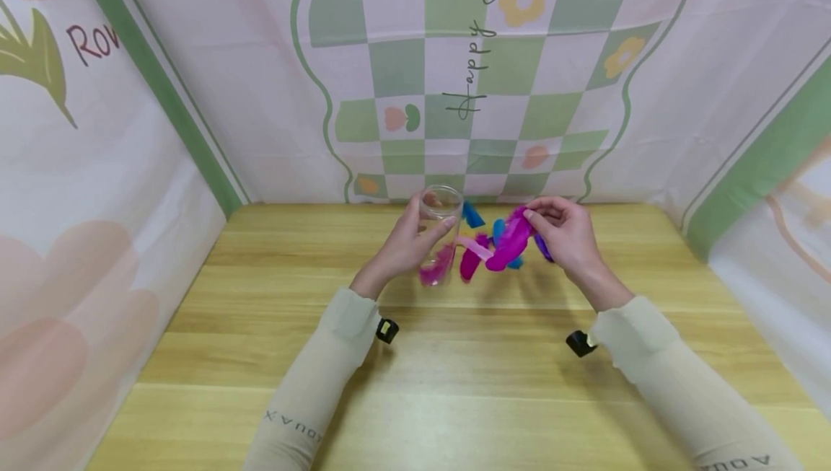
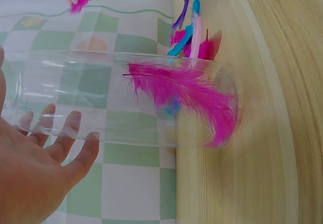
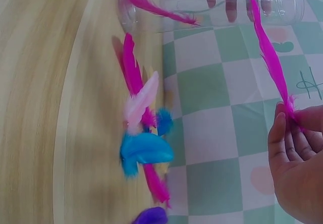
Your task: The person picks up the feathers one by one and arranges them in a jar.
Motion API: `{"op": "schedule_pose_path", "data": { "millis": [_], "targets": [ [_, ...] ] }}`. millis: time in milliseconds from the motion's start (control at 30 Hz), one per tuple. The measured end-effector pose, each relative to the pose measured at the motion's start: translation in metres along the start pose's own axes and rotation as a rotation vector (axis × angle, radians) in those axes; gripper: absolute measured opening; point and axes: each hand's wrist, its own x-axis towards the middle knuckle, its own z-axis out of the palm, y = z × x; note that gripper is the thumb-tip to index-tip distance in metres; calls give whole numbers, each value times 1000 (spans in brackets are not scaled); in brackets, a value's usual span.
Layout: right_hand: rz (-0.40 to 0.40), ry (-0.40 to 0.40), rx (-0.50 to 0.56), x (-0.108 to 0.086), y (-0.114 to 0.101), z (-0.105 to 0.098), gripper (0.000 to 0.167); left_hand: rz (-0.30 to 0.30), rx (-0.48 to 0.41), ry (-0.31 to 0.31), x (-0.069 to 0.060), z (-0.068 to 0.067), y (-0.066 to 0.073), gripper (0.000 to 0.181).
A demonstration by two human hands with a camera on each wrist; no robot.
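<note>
A clear jar [image 1: 443, 218] stands near the back of the table, with my left hand [image 1: 415, 235] curled round its upper part. Inside, at the jar's bottom, lies a magenta feather [image 2: 186, 95]. My right hand [image 1: 566, 231] pinches another magenta feather [image 3: 270, 55] by its fluffy end, right of the jar and above the table. Below it lies a loose group of feathers: a pale pink feather [image 3: 141, 103], a blue feather [image 3: 149, 148], a purple feather [image 3: 151, 216] and more magenta ones. The right wrist view shows the held feather's tip in front of the jar's side.
The wooden table [image 1: 448, 384] ends at a hanging cloth [image 1: 448, 89] with green and white checks, close behind the jar. Cloth walls also stand at the left and right. A small black device [image 1: 387, 330] sits at each wrist.
</note>
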Motion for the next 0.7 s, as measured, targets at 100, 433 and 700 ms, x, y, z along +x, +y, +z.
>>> {"op": "schedule_pose_path", "data": {
  "millis": [100,433,700],
  "targets": [
    [-2,2,-4,0,-1,0,25,0,-2,-1,0,0,0,65],
    [-2,-11,9,2,-6,1,27,10,-13,-6,0,0,-1,65],
    [-1,-18,3,3,-5,3,27,11,-12,-5,1,0,-1,64]
  ]
}}
